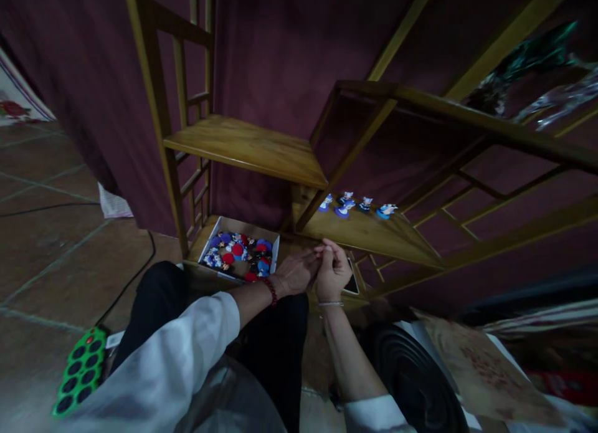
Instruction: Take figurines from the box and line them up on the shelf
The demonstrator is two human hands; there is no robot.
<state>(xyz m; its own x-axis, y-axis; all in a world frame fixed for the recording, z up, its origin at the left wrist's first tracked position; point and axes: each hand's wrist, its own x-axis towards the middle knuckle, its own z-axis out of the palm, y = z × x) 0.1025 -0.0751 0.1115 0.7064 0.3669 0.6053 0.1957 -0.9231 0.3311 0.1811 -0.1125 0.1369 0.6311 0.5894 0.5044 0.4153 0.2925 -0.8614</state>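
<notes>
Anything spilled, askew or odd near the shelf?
Nothing looks spilled. The boxed figurines lie jumbled, some with coloured bases showing, while the shelf figurines look upright; that contrast is all that stands out. Fine damage can't be judged here.

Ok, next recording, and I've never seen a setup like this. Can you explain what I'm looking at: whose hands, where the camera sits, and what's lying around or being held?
There's no machine here: these are a person's own bare hands. The single picture comes from a camera worn on the head, looking forward and down, so sleeves and knees show too. The left hand, with a red bracelet at the wrist, meets the right hand at the fingers; whether anything small is held between them, I can't tell. Ahead is a wooden shelving unit. Low on its left sits an open box of jumbled small figures. On a shelf board just beyond the hands stand several little figurines.
</notes>
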